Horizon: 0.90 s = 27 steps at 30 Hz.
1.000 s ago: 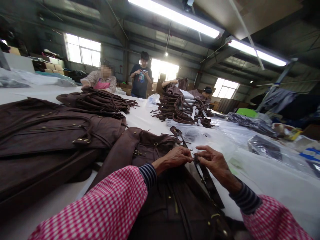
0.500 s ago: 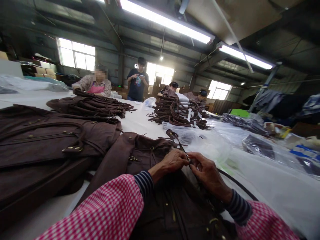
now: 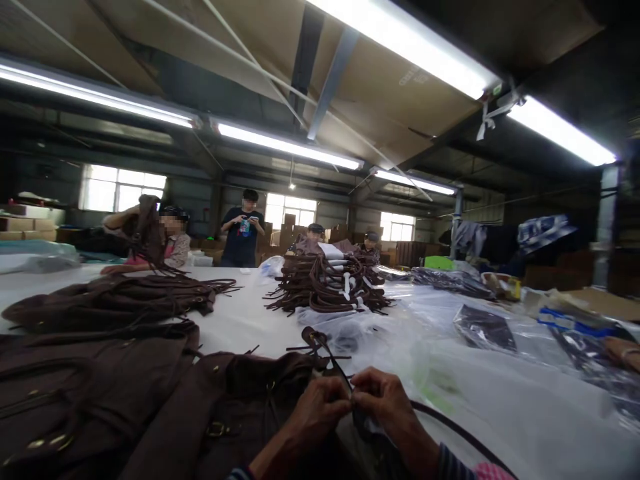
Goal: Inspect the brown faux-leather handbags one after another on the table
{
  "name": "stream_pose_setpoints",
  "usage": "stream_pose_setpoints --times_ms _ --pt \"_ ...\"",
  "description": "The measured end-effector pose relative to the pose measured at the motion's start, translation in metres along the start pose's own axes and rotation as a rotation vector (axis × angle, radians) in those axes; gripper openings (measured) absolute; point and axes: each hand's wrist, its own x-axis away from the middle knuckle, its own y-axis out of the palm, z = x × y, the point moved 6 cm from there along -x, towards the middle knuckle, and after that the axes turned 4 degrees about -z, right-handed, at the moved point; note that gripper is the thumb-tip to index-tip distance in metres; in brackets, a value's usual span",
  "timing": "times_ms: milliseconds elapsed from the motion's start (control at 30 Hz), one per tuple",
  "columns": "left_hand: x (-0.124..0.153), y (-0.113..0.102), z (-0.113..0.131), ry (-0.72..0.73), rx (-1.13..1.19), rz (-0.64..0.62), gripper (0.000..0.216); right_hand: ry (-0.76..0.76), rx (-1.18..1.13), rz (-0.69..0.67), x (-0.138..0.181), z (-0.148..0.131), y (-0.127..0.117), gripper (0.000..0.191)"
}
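A dark brown handbag (image 3: 245, 387) with small brass-coloured fittings lies in front of me at the bottom of the view. Above its right side, my left hand (image 3: 320, 407) pinches a narrow brown strap (image 3: 336, 363) between thumb and fingers. My right hand (image 3: 383, 397) is closed on the same strap, close beside the left fingertips. The strap's looped end stands up beyond my hands, and a long dark length curves away to the right. The exact spot between my fingertips is too small to make out.
More brown bags (image 3: 100, 373) lie on the left, with a flat pile (image 3: 125, 293) behind. A stack of bags (image 3: 325, 280) stands mid-table. Clear plastic (image 3: 480, 360) covers the right side; another person's hand (image 3: 623, 350) shows there. Several people (image 3: 243, 230) are beyond the table.
My view has tilted upward, so the table and hands appear lower. Both hands stay on the strap. The person at the far left now holds up a brown bag. Another person's hand appears at the right.
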Motion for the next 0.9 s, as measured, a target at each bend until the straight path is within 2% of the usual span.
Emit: stream_pose_setpoints --times_ms 100,200,300,367,533,733,900 --pt "-0.001 -0.007 0.001 0.004 0.209 0.055 0.031 -0.005 -0.062 0.097 -0.011 -0.007 0.007 0.023" --pt "-0.004 -0.017 -0.009 -0.035 0.314 0.173 0.044 0.017 -0.135 0.149 -0.023 -0.009 0.018 0.029" --pt "-0.007 -0.029 -0.02 -0.057 0.385 0.321 0.056 0.08 -0.168 0.117 -0.029 -0.005 0.029 0.03" --pt "-0.008 -0.033 -0.025 -0.085 0.422 0.374 0.063 0.121 -0.19 0.054 -0.028 -0.001 0.037 0.027" --pt "-0.007 -0.03 -0.022 -0.121 0.385 0.327 0.066 0.07 -0.223 -0.077 -0.021 0.001 0.047 0.019" --pt "-0.004 -0.032 -0.022 -0.144 0.331 0.359 0.068 0.101 -0.274 -0.126 -0.02 -0.001 0.048 0.019" --pt "-0.005 -0.032 -0.027 -0.16 0.316 0.271 0.068 0.099 -0.295 -0.134 -0.02 -0.005 0.049 0.012"
